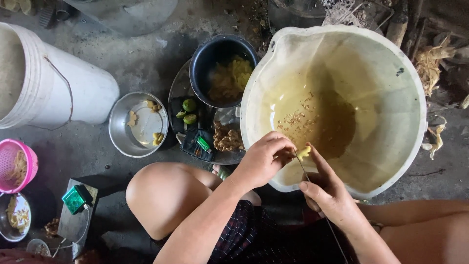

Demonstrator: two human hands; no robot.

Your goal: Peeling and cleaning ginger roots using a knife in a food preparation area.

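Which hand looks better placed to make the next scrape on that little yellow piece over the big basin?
Probably the right hand: it holds the thin knife, whose blade meets the yellow piece. The left hand pinches that piece over the basin's near rim, so it seems busy steadying it.

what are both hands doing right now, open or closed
Left hand: closed on a small yellow piece of ginger over the big basin.
Right hand: closed on a thin knife, blade against the ginger.
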